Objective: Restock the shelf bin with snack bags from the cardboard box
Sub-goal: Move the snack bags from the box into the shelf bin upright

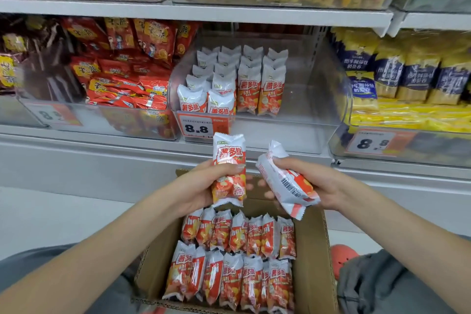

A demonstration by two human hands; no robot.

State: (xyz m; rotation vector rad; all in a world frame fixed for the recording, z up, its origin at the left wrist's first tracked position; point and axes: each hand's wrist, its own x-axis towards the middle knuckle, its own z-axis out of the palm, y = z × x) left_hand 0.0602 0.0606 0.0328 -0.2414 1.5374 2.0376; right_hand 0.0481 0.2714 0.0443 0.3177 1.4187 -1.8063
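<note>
I see my left hand (204, 183) curled around one snack bag (229, 168), holding it upright with its printed front toward me, thumb across the middle of the pack. My right hand (318, 183) grips a second snack bag (285, 183), tilted with its top pointing up and left and its barcoded back showing; the fingers wrap its lower half. The two bags sit close beside each other without touching. Directly below both hands lies the open cardboard box (316, 250), with two rows of the same red-and-white bags (237, 257) standing packed inside, the far row just beneath my left hand. Above and beyond my hands is the clear shelf bin (318, 99), its left half filled with upright bags in columns, its right half bare plastic. An orange price tag (196, 126) reading 8.8 hangs on the bin's front, just above the bag in my left hand. To the left of the hands another bin holds red packets (122, 71); to the right, yellow and dark blue packs (407, 71). A grey shelf (178, 11) runs overhead, and an orange shoe (342, 260) shows right of the box.
</note>
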